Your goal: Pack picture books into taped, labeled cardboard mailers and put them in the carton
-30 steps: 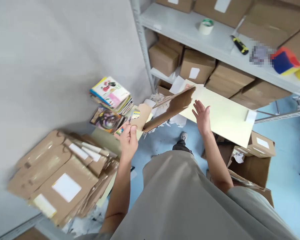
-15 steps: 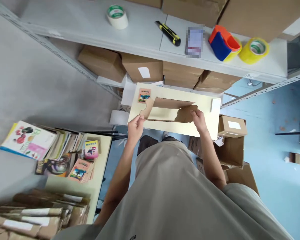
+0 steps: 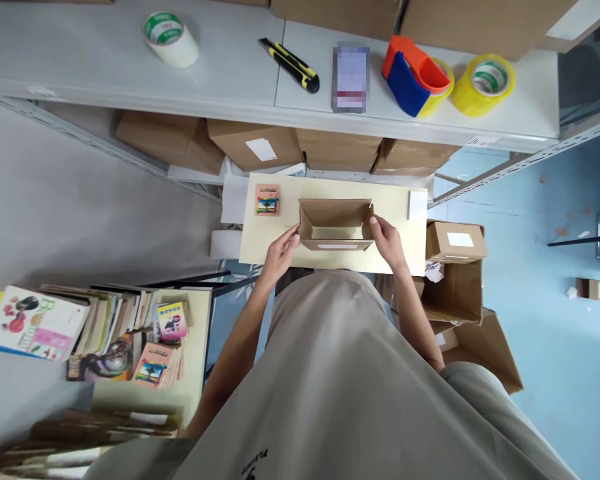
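Between my hands a small brown cardboard box [image 3: 336, 215] stands over the cream table [image 3: 280, 250], with light showing through its middle. My left hand [image 3: 281, 251] pinches its left end, fingers closed at the edge. At the right end, my right hand [image 3: 386, 241] grips the cardboard with the thumb on the near side. A white label shows on the wall nearest me. Left of the box, a pink booklet [image 3: 267, 200] with a colourful picture lies flat on the table.
A grey shelf [image 3: 220, 87] ahead carries a white tape roll [image 3: 177, 48], a box cutter [image 3: 293, 65], a tape dispenser [image 3: 414, 79] and a yellow tape roll [image 3: 483, 87]. Books [image 3: 40, 323] are stacked at lower left. Open cartons [image 3: 453, 290] stand on the right.
The box's side flaps, spread outward before, now stand folded in at the ends. Both hands have come closer together. The camera view has shifted.
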Demonstrator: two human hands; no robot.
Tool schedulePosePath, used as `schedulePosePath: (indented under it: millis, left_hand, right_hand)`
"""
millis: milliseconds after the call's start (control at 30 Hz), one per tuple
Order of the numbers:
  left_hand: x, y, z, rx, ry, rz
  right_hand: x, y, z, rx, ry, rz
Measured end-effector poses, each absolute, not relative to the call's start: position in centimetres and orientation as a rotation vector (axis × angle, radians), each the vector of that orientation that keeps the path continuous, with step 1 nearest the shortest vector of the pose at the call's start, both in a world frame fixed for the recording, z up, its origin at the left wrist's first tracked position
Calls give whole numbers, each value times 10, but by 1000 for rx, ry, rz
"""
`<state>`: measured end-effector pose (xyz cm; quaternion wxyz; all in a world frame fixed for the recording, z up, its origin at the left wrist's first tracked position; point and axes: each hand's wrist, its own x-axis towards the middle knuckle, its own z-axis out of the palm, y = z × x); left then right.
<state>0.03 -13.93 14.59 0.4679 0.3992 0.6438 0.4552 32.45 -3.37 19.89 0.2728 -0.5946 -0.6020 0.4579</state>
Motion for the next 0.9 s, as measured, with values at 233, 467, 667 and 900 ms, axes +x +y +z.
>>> schedulePosePath:
  millis: [233,467,667,900]
  left_hand:
    - [4,-140,137,1360,1706,1004]
    - [2,-128,138,1576,1757,917]
    - [-4,-111,143,1491,1810,810]
    - [-8,-99,131,1403,1957,668]
  right_hand:
    - [326,-49,152,-1447,-1408,1435]
    - [324,-44,133,-1402,-1799,1302]
    - [331,-29,135,-1357,-1896,1287]
    - [334,-19,138,-1386,-1801,1287]
